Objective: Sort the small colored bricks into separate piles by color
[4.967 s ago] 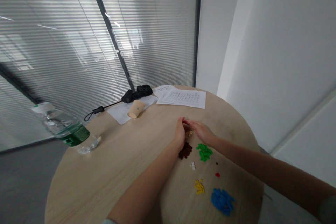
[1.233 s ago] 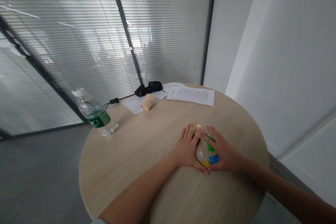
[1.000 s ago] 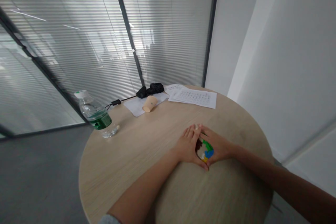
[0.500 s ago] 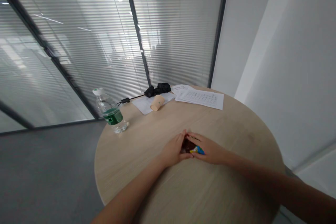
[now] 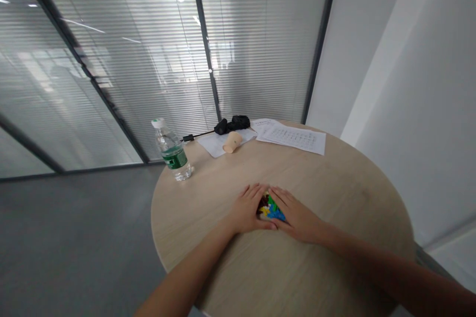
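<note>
A small heap of coloured plastic pieces point(image 5: 271, 209), in brown, green, yellow and blue, lies on the round wooden table point(image 5: 238, 270). They look like little toy bricks, but their exact shape is too small to tell. My left hand point(image 5: 250, 210) curves around the heap from the left, fingers stretched out. From the other side my right hand point(image 5: 300, 217) does the same, its fingers straight and slanting inward. The fingertips of both hands come close together beyond the heap, and the thumbs nearly meet on the near side. Part of the heap is hidden under the fingers.
A water bottle point(image 5: 174, 155) with a green label stands at the table's left edge. Farther back lie a paper cup point(image 5: 232, 142) on its side, a black bundle point(image 5: 238, 123) with a cord, and printed sheets point(image 5: 297, 138). Behind is a glass partition with blinds point(image 5: 256, 59).
Green and more of the blue and yellow pieces now show between my hands, where mostly brown showed before. The hands stay around the heap. The view has shifted slightly left.
</note>
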Demonstrator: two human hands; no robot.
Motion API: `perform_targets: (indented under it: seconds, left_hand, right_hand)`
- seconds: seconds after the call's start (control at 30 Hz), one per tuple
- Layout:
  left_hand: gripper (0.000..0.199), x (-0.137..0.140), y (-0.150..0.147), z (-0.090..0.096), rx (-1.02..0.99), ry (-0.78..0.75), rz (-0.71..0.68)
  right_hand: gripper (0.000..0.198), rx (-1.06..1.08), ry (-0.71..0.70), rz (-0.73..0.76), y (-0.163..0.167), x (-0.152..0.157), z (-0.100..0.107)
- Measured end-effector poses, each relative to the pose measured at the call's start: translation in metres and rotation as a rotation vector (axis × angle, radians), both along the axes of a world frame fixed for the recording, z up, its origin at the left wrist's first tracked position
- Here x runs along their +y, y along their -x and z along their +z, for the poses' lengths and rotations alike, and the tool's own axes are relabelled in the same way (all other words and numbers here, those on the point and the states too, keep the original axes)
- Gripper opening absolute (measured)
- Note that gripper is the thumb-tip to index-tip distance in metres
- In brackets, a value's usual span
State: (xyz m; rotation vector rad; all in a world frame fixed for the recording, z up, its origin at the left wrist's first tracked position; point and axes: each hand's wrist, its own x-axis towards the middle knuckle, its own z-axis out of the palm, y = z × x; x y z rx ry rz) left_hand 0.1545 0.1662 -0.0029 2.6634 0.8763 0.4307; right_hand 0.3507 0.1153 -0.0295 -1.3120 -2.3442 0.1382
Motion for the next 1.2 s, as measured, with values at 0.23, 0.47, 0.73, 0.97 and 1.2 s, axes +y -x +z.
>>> perform_targets:
  seconds: [0.23, 0.47, 0.73, 0.97, 1.2]
  left_hand:
    - [0.064, 0.005, -0.003, -0.009, -0.187, 0.065, 0.085]
    - [0.054, 0.006, -0.002, -0.014, -0.338, 0.132, 0.174]
    - [0.043, 0.016, 0.003, -0.021, -0.985, 0.569, 0.388]
    - [0.054, 0.007, 0.003, -0.018, -1.018, 0.539, 0.511]
    - [0.052, 0.001, 0.011, -0.011, -0.723, 0.343, 0.452]
  right_hand:
    - [0.036, 0.281, 0.012, -0.146, 0.033, 0.024, 0.003]
    - [0.023, 0.418, 0.066, -0.243, 0.038, 0.047, 0.003]
    - [0.058, 0.213, 0.033, -0.076, 0.045, 0.019, 0.012]
    - [0.024, 0.133, 0.0, 0.039, 0.077, 0.035, 0.019]
    - [0.014, 0.243, 0.017, 0.076, 0.071, 0.049, 0.018]
